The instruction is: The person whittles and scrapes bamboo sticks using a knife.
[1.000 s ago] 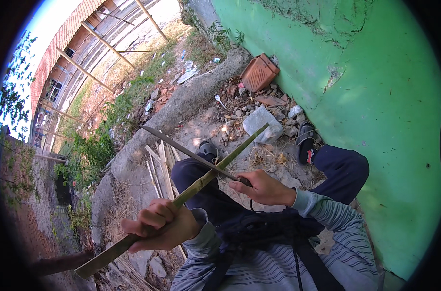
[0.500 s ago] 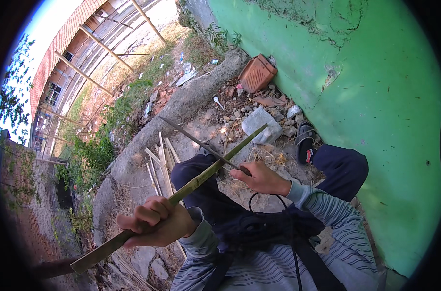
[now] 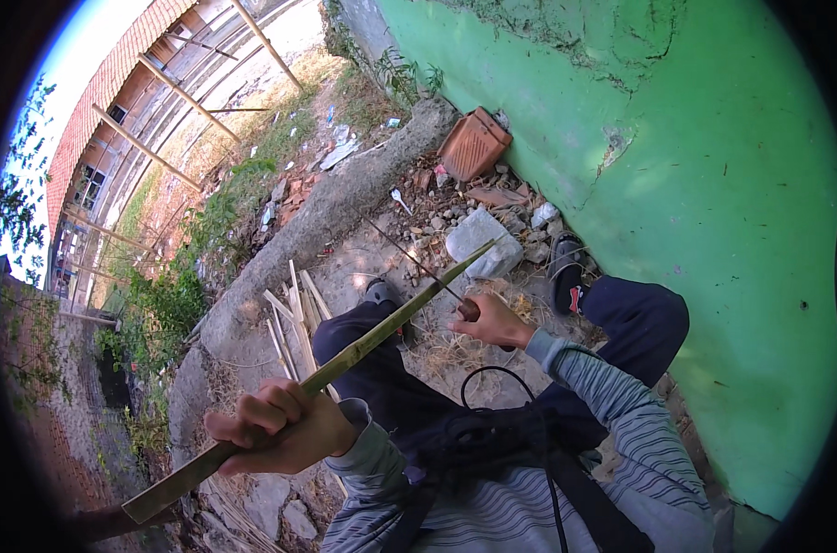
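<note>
My left hand is wrapped round the lower part of a long, flat green bamboo strip. The strip slants from lower left up to the right, above my bent knees, and narrows to a thin tip. In my right hand is a long knife, gripped by its wooden handle. Its dark blade points up and left and shows as a thin line near the strip's upper part. Whether blade and strip touch I cannot tell.
Cut bamboo strips lie left of my knee. Ahead are a pale block, rubble and an orange-brown plastic container. A green wall rises on the right; a low concrete ridge curves round the left.
The knife blade has turned and now looks thinner and shorter. My right hand has shifted slightly up and away from the strip. My left hand keeps its hold, and the whole view has moved slightly.
</note>
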A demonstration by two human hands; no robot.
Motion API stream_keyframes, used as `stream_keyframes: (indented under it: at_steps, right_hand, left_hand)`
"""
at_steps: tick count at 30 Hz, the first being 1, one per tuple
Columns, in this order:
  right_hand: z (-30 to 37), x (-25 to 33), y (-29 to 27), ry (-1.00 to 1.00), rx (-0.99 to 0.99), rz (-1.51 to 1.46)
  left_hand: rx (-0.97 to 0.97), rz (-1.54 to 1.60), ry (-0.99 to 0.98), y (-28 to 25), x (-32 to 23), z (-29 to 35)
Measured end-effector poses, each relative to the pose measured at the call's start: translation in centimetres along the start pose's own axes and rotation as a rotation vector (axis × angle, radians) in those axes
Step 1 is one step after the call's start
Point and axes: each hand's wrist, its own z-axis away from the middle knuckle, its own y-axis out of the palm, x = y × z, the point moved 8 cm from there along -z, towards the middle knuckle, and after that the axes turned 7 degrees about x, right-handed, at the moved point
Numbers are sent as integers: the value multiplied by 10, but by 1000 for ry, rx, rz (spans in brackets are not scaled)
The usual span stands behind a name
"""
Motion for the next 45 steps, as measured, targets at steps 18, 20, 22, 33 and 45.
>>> stream_keyframes:
  at_steps: [18, 20, 22, 33, 45]
  right_hand:
    - [-12, -145, -22, 22, -273, 122]
    - [-16, -187, -37, 182, -245, 131]
    - [-17, -210, -49, 386, -198, 173]
    - [-8, -268, -51, 642, -244, 107]
    - [26, -329, -43, 794, -304, 95]
  left_hand:
    - [188, 155, -66, 0, -5, 4]
    - [199, 198, -81, 3, -4, 4]
    - [210, 224, -87, 4, -4, 5]
    - [176, 222, -96, -27, 1, -4]
    - [118, 122, -117, -41, 9, -9]
